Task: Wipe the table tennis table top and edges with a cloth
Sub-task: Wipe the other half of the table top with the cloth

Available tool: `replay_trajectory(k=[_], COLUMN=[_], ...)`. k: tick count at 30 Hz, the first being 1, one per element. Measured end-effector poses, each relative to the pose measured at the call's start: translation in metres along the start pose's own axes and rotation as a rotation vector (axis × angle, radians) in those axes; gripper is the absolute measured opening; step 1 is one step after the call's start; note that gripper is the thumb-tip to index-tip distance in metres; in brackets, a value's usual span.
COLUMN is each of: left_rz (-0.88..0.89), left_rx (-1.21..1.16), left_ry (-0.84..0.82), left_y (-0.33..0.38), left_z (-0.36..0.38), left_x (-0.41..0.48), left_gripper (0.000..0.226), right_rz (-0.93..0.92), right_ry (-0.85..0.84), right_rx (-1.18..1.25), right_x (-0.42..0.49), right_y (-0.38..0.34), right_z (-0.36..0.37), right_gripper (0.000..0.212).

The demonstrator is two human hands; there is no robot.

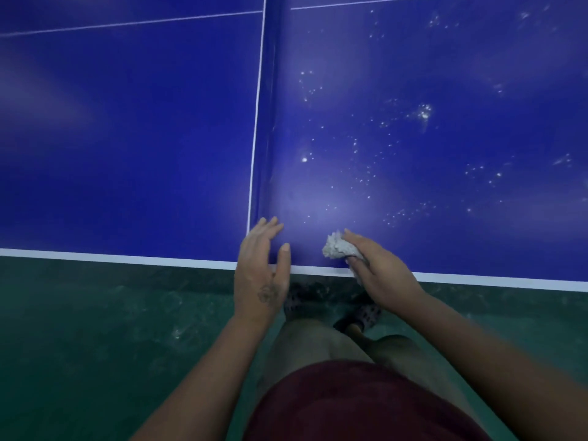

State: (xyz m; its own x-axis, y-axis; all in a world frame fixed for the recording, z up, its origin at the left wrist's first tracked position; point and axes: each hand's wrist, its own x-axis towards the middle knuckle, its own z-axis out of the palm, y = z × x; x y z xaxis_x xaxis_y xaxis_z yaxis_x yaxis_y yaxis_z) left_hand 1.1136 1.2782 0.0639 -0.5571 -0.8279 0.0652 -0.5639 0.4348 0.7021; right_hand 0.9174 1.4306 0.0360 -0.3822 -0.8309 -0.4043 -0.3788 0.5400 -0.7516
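Observation:
The blue table tennis table (127, 138) fills the upper view, with a white edge line (111, 258) along its near side and a white centre line (256, 122) running away from me. White specks and droplets (423, 113) dot the right half. My right hand (381, 268) grips a crumpled grey-white cloth (337, 248) pressed on the table just inside the near edge. My left hand (262, 268) lies flat over the near edge beside the centre line, fingers apart, holding nothing.
A dark green floor (95, 345) lies below the table edge. My legs in dark red shorts (350, 409) and dark patterned shoes (359, 316) stand close to the table.

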Motion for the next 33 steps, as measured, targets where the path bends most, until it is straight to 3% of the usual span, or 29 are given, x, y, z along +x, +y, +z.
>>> replay_trajectory(k=[4,8,13,16,21,28,33], left_rz=[-0.372,-0.491,-0.363,-0.24,-0.26,-0.269,-0.288], left_rx=[-0.139,-0.067,0.032,0.046,-0.066,-0.137,-0.208], left_ry=[-0.059,-0.058,-0.074,-0.107,-0.099,-0.129,-0.131], left_y=[0.008,-0.028,-0.076,-0.094,-0.088,-0.089,-0.089], left_z=[0.056,0.086,0.104,0.114,0.116,0.115,0.111], left_x=[-0.016,-0.017,-0.008,-0.005,-0.004,-0.004,-0.004], left_gripper=[0.039,0.043,0.052,0.053,0.066,0.069,0.072], right_rz=[-0.18,-0.503,-0.64,-0.674,-0.729,-0.347,-0.589], right_ry=[0.049,-0.07,-0.155,-0.158,-0.2,0.046,-0.149], right_rx=[-0.223,-0.546,-0.804,-0.864,-1.028,-0.888,-0.938], right_x=[0.035,0.07,0.077,0.088,0.133,0.185,0.158], right_y=[0.028,0.064,0.068,0.062,0.049,0.029,0.027], right_z=[0.006,0.035,0.059,0.067,0.065,0.037,0.064], right_gripper=[0.054,0.059,0.074,0.07,0.066,0.064,0.073])
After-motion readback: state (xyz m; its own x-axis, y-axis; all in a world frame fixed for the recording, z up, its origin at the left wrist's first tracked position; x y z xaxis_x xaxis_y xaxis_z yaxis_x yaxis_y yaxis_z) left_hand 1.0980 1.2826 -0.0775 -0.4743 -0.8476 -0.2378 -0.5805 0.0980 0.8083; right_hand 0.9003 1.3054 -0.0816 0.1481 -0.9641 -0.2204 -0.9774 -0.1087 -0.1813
